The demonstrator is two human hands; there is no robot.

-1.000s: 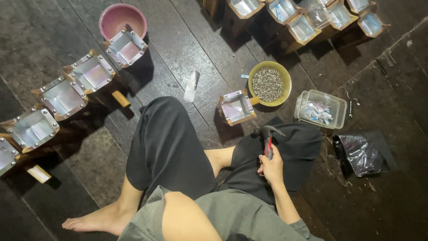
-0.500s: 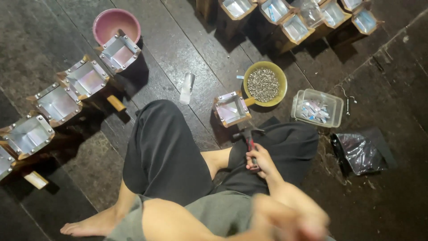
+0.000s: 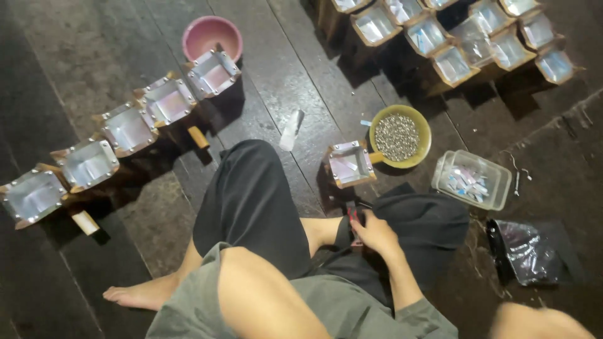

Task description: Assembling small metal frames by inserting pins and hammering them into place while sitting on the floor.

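Far left, a diagonal row of small wooden boxes lined with shiny foil runs up the dark plank floor, each with metal corner tacks, and at the top of the row sits a pink bowl, just behind the last box. Moving in, a bare foot rests flat on the boards, black trousers over the bent knee. A forearm crosses the bottom of the shot, its hand out of view, so the left fingers cannot be told. A small pale strip lies on the floor past the knee. Centre now: one foil-lined box stands alone, just in front of the lap. Right below it the right hand is closed round a tool with a red-and-dark handle, fingers wrapped tight, the tool's head pointing toward that box. Beside the box, touching its edge, a yellow bowl of small metal tacks. Further right a clear plastic tub of foil pieces, then a dark plastic bag; up top, more lined boxes in a cluster
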